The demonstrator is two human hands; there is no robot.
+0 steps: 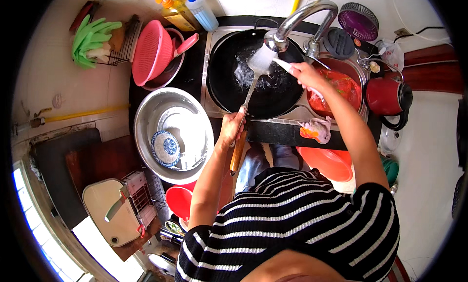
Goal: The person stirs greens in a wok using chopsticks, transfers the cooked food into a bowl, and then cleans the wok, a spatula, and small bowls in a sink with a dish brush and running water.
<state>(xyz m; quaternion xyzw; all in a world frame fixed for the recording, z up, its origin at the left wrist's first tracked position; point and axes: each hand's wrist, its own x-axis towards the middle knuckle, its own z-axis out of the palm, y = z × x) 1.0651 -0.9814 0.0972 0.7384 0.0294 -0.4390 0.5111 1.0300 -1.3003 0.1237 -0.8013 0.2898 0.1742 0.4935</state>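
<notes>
My left hand point(233, 127) grips the handle of a metal wok spatula point(252, 90), its blade raised under the chrome faucet point(276, 40). Water runs over the blade into a black wok point(226, 69) set across the sink. In my right hand point(309, 75) is a white-handled brush point(283, 65), its head end at the blade's right edge. The brush's bristles cannot be made out. Below my left hand a wooden handle point(237, 154) sticks out toward me, apparently the wok's. Splashing water stands in the wok's bottom.
Left of the wok, a large steel basin point(146, 99) holds a blue-and-white plate point(165, 148). A pink colander point(151, 53) leans behind it. Right are a red plastic bag point(336, 90) in the second sink bowl, a cloth point(321, 130) at the counter edge and a red kettle point(382, 95).
</notes>
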